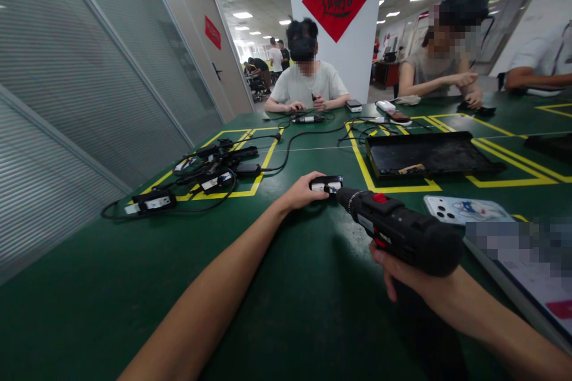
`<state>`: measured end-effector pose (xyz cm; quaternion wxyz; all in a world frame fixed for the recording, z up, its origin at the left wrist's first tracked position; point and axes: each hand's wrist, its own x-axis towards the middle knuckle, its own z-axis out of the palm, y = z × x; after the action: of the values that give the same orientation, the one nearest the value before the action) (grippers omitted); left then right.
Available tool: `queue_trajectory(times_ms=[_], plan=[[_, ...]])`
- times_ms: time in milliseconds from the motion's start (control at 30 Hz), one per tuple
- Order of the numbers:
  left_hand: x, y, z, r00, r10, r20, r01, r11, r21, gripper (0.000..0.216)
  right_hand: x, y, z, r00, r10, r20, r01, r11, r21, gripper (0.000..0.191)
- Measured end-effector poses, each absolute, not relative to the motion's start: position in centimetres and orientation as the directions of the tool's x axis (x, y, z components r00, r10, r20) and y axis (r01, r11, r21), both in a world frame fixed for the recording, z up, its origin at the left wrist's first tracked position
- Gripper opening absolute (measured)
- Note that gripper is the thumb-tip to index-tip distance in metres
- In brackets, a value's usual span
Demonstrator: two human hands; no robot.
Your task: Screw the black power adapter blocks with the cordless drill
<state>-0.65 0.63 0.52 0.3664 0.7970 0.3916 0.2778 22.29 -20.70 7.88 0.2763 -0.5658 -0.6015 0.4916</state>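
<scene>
My right hand (404, 271) is wrapped round the grip of a black cordless drill (400, 226) with red parts. The drill points forward and left, its tip meeting or very near a small black power adapter (333, 180) with a white label. My left hand (304, 193) grips that adapter from its left side and holds it on the green table (268, 250). Whether the bit touches the adapter I cannot tell. Most of the right fingers are hidden behind the drill.
A pile of black adapters and cables (218, 166) lies inside yellow tape at left. Ahead right is a black tray (429, 155). A phone (467, 209) and a pixelated flat object (522, 268) lie right of the drill. Across the table sit several people, one holding a tool (314, 97).
</scene>
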Motion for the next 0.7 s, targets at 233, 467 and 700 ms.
queue_trajectory(times_ms=[233, 467, 700], plan=[[-0.55, 0.39, 0.8, 0.522, 0.836, 0.17, 0.433, -0.431, 0.792, 0.05, 22.13, -20.73, 8.03, -0.214, 0.955, -0.208, 0.381, -0.115, -0.917, 0.023], [-0.37, 0.08, 0.91, 0.512, 0.844, 0.159, 0.425, -0.41, 0.807, 0.051, 22.09, -20.77, 7.99, -0.189, 0.957, -0.218, 0.433, -0.118, -0.894, 0.028], [-0.31, 0.02, 1.03, 0.502, 0.851, 0.154, 0.427, -0.399, 0.811, 0.051, 22.08, -20.84, 7.92, -0.178, 0.954, -0.243, 0.454, -0.14, -0.88, 0.026]])
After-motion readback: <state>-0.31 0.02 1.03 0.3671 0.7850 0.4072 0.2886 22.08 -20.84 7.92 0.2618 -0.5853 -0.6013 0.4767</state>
